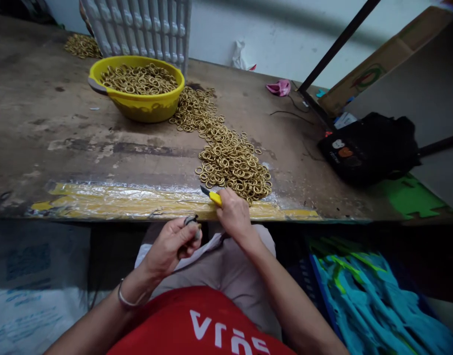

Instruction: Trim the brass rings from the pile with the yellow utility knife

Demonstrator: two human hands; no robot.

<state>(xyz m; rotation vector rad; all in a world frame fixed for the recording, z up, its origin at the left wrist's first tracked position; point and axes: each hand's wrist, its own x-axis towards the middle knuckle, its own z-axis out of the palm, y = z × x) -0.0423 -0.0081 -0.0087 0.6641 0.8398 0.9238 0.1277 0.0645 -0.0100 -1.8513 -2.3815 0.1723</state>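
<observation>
My right hand (234, 212) is closed around a yellow-handled utility knife (214, 198), its dark blade pointing up and left. The hand rests at the table's front edge, against the near end of a heap of brass-coloured rings (236, 162). Lower and to the left, my left hand (179, 240) is held above my lap with its fingers curled in a pinch. Grey wrapping shows around its fingertips. Whatever sits between those fingers is mostly hidden and too small to name.
A yellow basin (148, 106) full of rings stands behind the heap, before a grey ribbed panel (137, 29). Yellow tape (119, 207) covers the table's front edge. To the right are a black bag (370, 150) and, below, a blue crate with turquoise pieces (382, 296).
</observation>
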